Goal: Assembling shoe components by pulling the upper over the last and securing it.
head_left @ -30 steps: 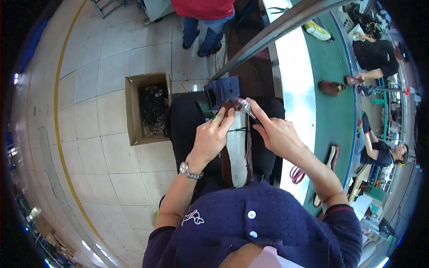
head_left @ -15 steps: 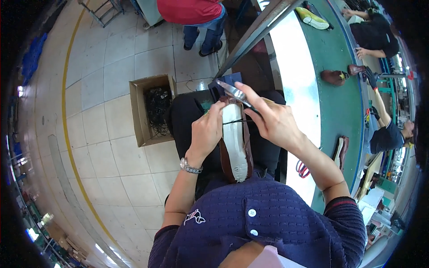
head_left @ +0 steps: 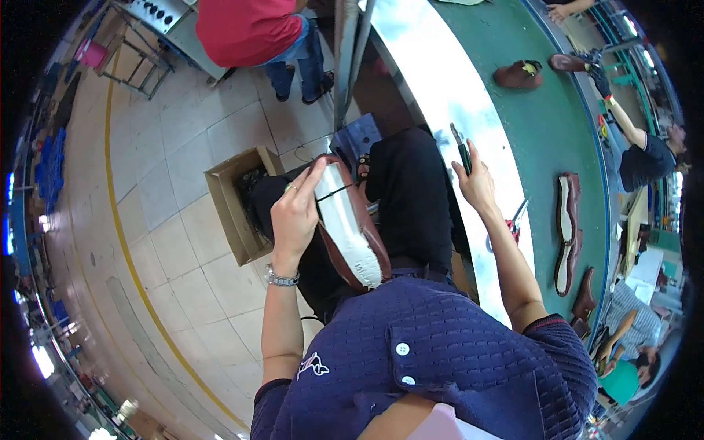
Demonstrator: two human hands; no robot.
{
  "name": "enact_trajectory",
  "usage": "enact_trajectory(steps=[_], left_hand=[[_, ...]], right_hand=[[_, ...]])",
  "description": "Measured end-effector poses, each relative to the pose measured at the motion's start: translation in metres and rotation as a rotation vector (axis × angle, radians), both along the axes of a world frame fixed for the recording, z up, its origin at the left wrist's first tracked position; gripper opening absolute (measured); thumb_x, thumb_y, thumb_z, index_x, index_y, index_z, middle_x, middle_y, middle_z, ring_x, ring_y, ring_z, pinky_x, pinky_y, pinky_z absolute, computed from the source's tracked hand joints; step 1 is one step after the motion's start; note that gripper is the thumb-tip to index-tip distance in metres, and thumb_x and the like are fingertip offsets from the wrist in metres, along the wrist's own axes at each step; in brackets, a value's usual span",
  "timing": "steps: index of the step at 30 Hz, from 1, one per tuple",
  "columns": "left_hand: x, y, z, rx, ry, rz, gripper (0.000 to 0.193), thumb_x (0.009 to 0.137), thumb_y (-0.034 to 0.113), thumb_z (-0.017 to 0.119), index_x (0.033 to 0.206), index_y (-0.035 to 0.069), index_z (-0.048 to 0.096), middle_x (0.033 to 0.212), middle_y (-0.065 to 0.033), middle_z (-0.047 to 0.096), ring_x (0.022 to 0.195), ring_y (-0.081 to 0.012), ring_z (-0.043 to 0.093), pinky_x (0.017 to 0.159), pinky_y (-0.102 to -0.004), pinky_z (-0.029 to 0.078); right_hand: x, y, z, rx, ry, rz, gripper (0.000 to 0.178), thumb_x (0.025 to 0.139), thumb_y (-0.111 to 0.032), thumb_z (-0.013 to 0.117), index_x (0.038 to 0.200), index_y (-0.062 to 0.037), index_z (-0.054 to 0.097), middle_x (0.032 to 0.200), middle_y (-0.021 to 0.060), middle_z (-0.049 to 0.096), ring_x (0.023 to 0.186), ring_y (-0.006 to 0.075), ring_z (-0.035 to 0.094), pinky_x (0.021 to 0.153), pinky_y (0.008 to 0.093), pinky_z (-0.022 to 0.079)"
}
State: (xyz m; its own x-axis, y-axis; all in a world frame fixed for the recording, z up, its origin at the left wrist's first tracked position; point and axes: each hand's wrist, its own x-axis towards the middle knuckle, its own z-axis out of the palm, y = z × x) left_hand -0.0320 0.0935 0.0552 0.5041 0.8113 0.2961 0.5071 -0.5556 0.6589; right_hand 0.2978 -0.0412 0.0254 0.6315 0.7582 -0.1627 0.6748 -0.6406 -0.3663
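Observation:
A brown leather shoe point(head_left: 369, 233) lies sole up across my lap, its underside white, with a dark cord crossing it near the far end. My left hand point(head_left: 295, 218) is closed on the shoe's left edge by that end, fingers along the side. Over the shiny metal edge of the bench, my right hand point(head_left: 478, 183) grips pliers point(head_left: 463, 147) by their dark green handle, jaws pointing away from me. Whether the pliers rest on the metal I cannot tell.
Red-handled scissors point(head_left: 515, 224) lie beside my right forearm. On the green belt point(head_left: 539, 139) stand several brown shoes point(head_left: 568, 227). A cardboard box point(head_left: 238, 209) with dark scraps sits left of my knee. A person in red point(head_left: 246, 33) stands ahead; others work across the belt.
My right hand has carried the pliers from above the shoe to the metal bench edge at right. The shoe and my left hand have shifted left in view, as the view turned.

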Motion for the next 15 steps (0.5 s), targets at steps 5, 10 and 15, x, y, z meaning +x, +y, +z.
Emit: enact_trajectory(steps=[5, 10, 15], left_hand=[[0.005, -0.003, 0.003, -0.037, -0.013, 0.016, 0.048, 0.086, -0.006, 0.050, 0.126, 0.018, 0.063, 0.117, -0.0106, 0.066, 0.103, -0.0270, 0.065, 0.084, -0.0333, 0.054], [0.006, -0.003, 0.000, -0.001, -0.036, 0.017, 0.046, 0.088, -0.005, 0.049, 0.126, 0.017, 0.062, 0.115, -0.0101, 0.067, 0.101, -0.0265, 0.066, 0.084, -0.0335, 0.053], [0.003, -0.001, 0.007, -0.107, -0.019, 0.017, 0.041, 0.092, 0.002, 0.053, 0.130, 0.016, 0.058, 0.114, -0.0130, 0.067, 0.098, -0.0272, 0.067, 0.080, -0.0331, 0.053]], right_hand=[[0.020, -0.081, -0.028, 0.217, -0.058, -0.089, 0.052, 0.088, -0.017, 0.065, 0.136, -0.0059, 0.048, 0.123, 0.0234, 0.056, 0.116, 0.0374, 0.053, 0.099, 0.0426, 0.042], [0.027, -0.203, -0.042, 0.208, -0.268, -0.504, 0.045, 0.083, -0.018, 0.072, 0.118, 0.0057, 0.056, 0.109, 0.0220, 0.061, 0.104, 0.0329, 0.060, 0.090, 0.0385, 0.047], [0.034, -0.234, -0.048, -0.036, -0.034, -0.588, 0.049, 0.079, -0.024, 0.078, 0.113, 0.0049, 0.058, 0.092, 0.0132, 0.066, 0.076, 0.0223, 0.064, 0.069, 0.0330, 0.051]])
